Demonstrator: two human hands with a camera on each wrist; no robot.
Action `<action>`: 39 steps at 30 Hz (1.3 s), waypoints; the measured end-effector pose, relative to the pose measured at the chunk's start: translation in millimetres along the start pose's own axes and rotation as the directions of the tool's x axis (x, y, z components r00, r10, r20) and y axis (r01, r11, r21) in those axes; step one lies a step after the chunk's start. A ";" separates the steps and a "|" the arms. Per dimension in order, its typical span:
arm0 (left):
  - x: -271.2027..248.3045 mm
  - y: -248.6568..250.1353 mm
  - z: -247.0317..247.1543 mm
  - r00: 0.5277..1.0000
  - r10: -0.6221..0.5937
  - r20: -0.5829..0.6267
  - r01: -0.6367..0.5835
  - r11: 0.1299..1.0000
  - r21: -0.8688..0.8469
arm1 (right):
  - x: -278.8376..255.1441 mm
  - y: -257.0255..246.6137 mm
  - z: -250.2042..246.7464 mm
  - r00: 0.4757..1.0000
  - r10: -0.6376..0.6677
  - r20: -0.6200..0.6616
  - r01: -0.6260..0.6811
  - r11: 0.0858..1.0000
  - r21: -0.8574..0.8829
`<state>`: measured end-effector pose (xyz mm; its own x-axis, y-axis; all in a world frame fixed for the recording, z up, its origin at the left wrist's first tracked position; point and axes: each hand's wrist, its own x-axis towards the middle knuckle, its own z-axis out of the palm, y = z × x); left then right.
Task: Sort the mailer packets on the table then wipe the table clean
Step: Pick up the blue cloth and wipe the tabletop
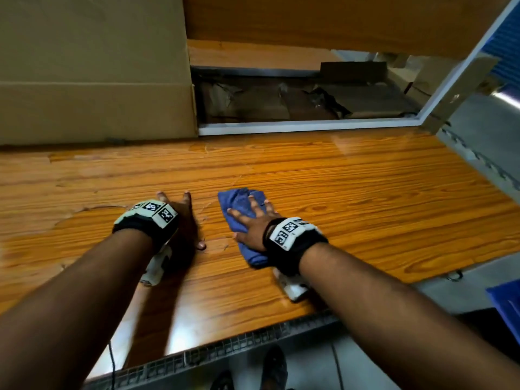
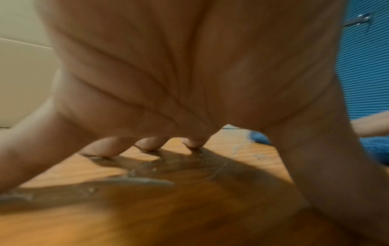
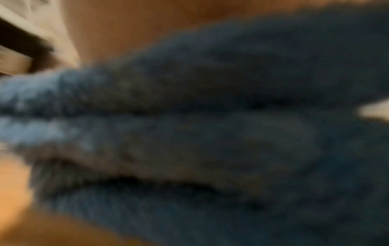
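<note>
Right hand (image 1: 253, 223) spread flat, pressing blue cloth (image 1: 239, 201) onto scratched wooden table (image 1: 365, 192); left hand (image 1: 180, 218) splayed beside cloth. Cardboard box (image 1: 92, 66) behind. Right wrist view blurred.

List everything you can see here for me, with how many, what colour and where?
table: one, orange wood-grain, fills the middle.
cloth: one, blue, on the table under the right hand.
cardboard box: one, tan, far left on the table.
blue bin: one corner visible, lower right, off the table.
shoes: dark, on the floor below the near edge; count unclear.
wrist bands: two, black with white markers.
hands: two; left hand fingertips braced on the bare table, right hand flat on the cloth.
</note>
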<state>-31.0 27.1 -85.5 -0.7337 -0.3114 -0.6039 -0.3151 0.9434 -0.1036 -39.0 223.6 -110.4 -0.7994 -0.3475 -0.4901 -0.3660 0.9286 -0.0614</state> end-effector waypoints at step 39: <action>54.7 -5.0 -53.2 0.997 0.067 -0.027 -0.070 0.990 -0.126 | 97.7 100.5 -39.0 0.990 0.137 -0.021 -0.138 0.990 -0.036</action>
<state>-101.6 -0.8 -76.0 -0.7695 -0.2502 -0.5877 -0.3362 0.9410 0.0395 -172.4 277.9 -130.6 -0.8521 -0.2193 -0.4753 -0.2691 0.9623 0.0384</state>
